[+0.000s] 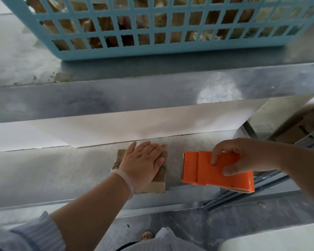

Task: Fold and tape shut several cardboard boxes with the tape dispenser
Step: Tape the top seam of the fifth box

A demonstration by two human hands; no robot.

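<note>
A small brown cardboard box (159, 184) lies flat on the metal table (62, 171) near its front edge. My left hand (143, 163) rests palm down on top of it, fingers spread, covering most of the box. Just to the right, my right hand (243, 156) grips the orange tape dispenser (207, 171) from above, its cutting edge facing the box with a small gap between them. A strip of tape shows along the box's near end.
A light blue plastic basket (170, 49) filled with brown cardboard pieces stands at the back. A white sheet (134, 127) lies across the table behind the box. More cardboard boxes (301, 127) sit at the right beyond metal rails. The floor shows below.
</note>
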